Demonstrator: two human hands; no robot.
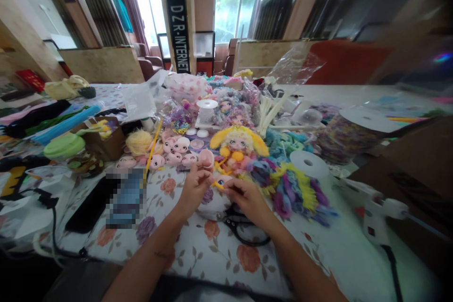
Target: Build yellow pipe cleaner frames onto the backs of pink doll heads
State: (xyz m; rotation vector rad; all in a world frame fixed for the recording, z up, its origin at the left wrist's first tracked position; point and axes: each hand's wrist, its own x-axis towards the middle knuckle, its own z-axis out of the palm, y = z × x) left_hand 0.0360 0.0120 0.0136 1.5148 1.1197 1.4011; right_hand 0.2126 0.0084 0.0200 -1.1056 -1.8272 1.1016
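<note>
Over the flowered tablecloth, my left hand [194, 188] and my right hand [247, 198] face each other with fingertips pinched. Between them runs a short yellow strip [218, 185], fuzzy like a pipe cleaner, its ends at my fingers. A doll face [222, 180] with a blue eye shows just behind the strip, partly covered by my right fingers. Black-handled scissors [249, 236] lie under my right wrist. Just beyond my hands sits a doll with long yellow ears [238, 144]. Several loose doll faces [175, 151] lie past my left hand.
A phone [128, 198] and a black slab [92, 205] lie at left, a yellow stick [153, 148] near them. Colourful yarn [300, 188], a white spool [309, 164] and a glue gun [377, 212] are at right. Wrapped dolls [235, 106] are heaped behind.
</note>
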